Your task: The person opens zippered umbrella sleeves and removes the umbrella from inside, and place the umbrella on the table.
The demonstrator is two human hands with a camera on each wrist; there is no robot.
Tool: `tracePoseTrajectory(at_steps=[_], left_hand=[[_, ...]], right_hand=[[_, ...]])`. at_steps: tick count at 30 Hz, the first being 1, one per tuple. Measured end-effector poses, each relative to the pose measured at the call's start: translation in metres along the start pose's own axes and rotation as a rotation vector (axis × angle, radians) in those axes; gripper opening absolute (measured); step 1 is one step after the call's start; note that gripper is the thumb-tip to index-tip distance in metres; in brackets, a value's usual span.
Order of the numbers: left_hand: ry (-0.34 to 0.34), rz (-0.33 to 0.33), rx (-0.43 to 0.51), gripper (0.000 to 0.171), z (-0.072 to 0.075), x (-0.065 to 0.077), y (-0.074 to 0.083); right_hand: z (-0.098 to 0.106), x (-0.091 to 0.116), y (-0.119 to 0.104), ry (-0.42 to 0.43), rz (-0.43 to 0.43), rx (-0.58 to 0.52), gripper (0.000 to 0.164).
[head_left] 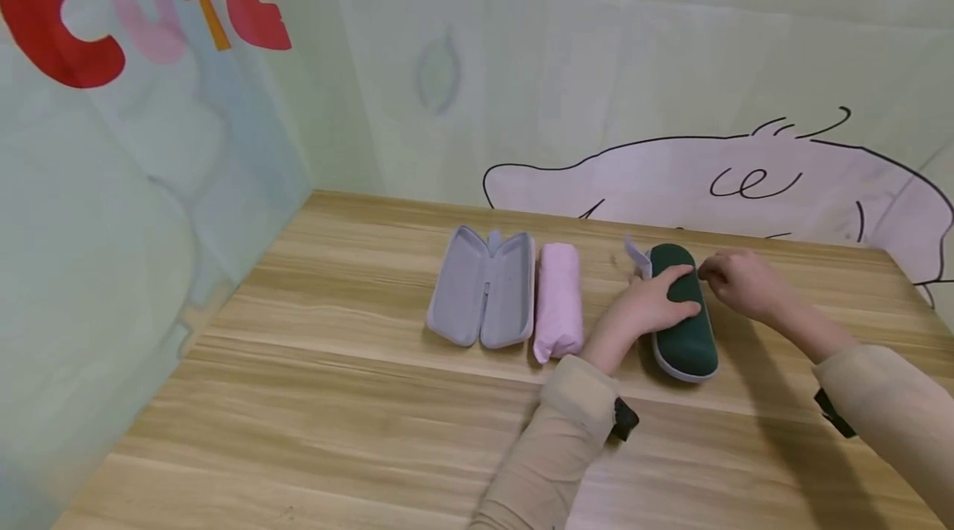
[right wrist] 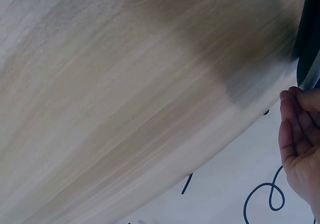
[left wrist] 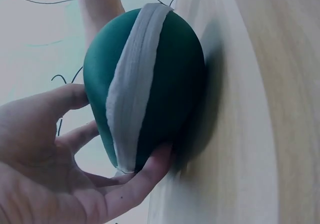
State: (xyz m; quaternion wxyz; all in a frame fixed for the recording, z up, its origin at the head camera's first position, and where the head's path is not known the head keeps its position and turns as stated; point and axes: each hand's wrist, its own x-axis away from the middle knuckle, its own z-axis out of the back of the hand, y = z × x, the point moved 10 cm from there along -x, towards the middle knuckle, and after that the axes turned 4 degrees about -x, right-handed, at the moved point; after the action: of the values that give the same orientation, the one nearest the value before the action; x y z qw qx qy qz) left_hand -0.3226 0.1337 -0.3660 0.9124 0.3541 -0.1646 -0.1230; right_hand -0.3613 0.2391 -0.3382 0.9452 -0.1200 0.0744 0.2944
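A dark green glasses case [head_left: 687,341] with a pale zip band lies on the right part of the wooden table. My left hand [head_left: 654,303] grips it from the left, fingers and thumb spread around its shell. In the left wrist view the pale zip [left wrist: 134,92] runs down the rounded end of the case, between fingers and thumb. At the case's far right edge, my right hand [head_left: 745,283] has curled fingers, with thumb and fingertips pinching at the zip. The zip's pull is hidden there. A lavender strap [head_left: 636,254] sticks out at the case's upper left.
Left of the green case lies a pink wrapped bundle [head_left: 559,298]. Beside it an unfolded grey case [head_left: 484,294] shows both hollow halves. Printed cloth walls [head_left: 596,58] stand behind and left of the table [head_left: 335,431].
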Motion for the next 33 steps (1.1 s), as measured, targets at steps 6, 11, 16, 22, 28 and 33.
tracePoseTrajectory(at_steps=[6,11,16,22,28,33], left_hand=[[-0.012,-0.019,0.026,0.055,-0.0008,0.0019,0.0021],[-0.02,-0.034,0.034,0.056,-0.0016,0.002,0.0028],[-0.027,-0.037,0.053,0.056,-0.0029,-0.0003,0.0005],[-0.031,-0.043,0.045,0.056,-0.0039,-0.0026,-0.0003],[-0.04,-0.043,0.044,0.056,-0.0042,-0.0024,-0.0003],[-0.046,-0.041,0.05,0.056,-0.0035,-0.0014,0.0003]], right_hand=[[-0.0018,0.0022,0.0019,-0.013,-0.02,-0.002,0.015],[-0.0023,0.0032,0.0025,-0.02,-0.032,-0.01,0.015],[-0.0011,0.0032,0.0018,-0.013,-0.027,-0.013,0.015],[0.0015,0.0037,0.0005,0.002,-0.022,-0.004,0.013],[0.0026,0.0044,-0.0016,0.006,-0.016,-0.006,0.012],[0.0016,0.0054,-0.0005,-0.003,-0.025,-0.019,0.013]])
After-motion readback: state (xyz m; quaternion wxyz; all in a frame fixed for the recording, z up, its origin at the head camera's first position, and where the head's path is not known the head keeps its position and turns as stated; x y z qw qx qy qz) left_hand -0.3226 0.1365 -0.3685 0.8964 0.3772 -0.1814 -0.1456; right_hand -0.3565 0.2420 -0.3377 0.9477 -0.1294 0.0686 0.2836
